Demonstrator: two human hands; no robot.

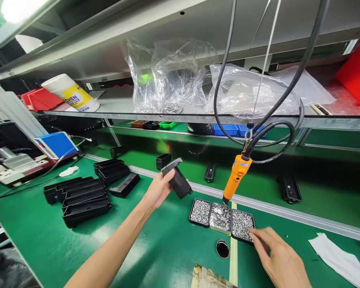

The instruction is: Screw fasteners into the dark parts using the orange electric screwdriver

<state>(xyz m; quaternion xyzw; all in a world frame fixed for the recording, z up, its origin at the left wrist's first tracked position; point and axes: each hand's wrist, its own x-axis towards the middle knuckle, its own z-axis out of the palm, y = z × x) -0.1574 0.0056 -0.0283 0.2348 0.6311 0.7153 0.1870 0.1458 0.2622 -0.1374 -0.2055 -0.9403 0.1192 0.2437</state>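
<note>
Green bench (48, 236) under a steel shelf (180, 116) holding plastic bags (168, 80). Left hand (157, 192) is raised above the mat, fingers wrapped round a black part (177, 181), tilted. Right hand (277, 256) is low at the front right, fingertips (253, 236) pinched narrow on the edge of the right tray (242, 225) of screws; can't tell if it has one. Two more trays (211, 214) sit just left of it. Orange driver (236, 176) hangs on its cable, tip over the middle tray. Stacked black parts (84, 196) lie left.
</note>
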